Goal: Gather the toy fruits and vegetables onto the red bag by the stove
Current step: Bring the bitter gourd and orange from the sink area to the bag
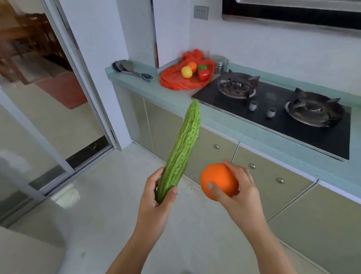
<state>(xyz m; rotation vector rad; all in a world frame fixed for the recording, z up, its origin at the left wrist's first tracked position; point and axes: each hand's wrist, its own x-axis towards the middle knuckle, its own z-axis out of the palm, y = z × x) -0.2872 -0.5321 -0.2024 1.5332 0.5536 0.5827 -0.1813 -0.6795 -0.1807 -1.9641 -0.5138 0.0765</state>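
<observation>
Left hand [154,200] fingers curl round the bitter gourd [182,145], right hand [243,193] fingers round the orange [218,179]. Spatulas [131,69] lie at the left end of the worktop [177,99], beside the red bag [178,80].

bumpy green gourd [180,149], orange ball [218,180], red bag [178,79]

Open air above the floor [102,195] leads to the desk [227,126], bare along its front at 6 o'clock of the red bag [173,82]. On the bag the toy fruits [186,72] crowd its 12-to-2 o'clock part, leaving its 6-to-9 o'clock part free. Around it stand the spatulas [130,70] at 9 o'clock, the wall corner [156,42] at 12, a metal canister [220,63] at 1 and the stove's raised burner grate [237,85] at 3.
</observation>
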